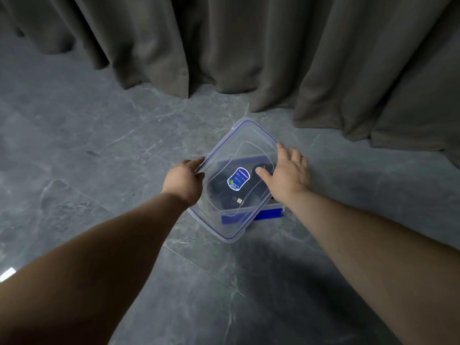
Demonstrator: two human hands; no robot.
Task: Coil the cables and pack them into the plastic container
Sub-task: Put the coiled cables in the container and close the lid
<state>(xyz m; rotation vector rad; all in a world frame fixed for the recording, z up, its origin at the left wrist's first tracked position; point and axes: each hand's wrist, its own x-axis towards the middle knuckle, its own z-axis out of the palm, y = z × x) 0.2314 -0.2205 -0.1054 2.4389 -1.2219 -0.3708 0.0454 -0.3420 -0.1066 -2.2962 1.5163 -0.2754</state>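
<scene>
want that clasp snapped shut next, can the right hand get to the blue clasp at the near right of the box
Probably yes. The right hand lies flat on the clear lid, and the blue clasp sticks out just below its wrist with nothing covering it.

The one camera sits on my head, looking forward and steeply down my forearms at the grey floor point(99, 145); it is wide-angle and near enough that my arms fill the lower frame; curtains point(249, 46) close off the far side, perhaps bent by the lens.
</scene>
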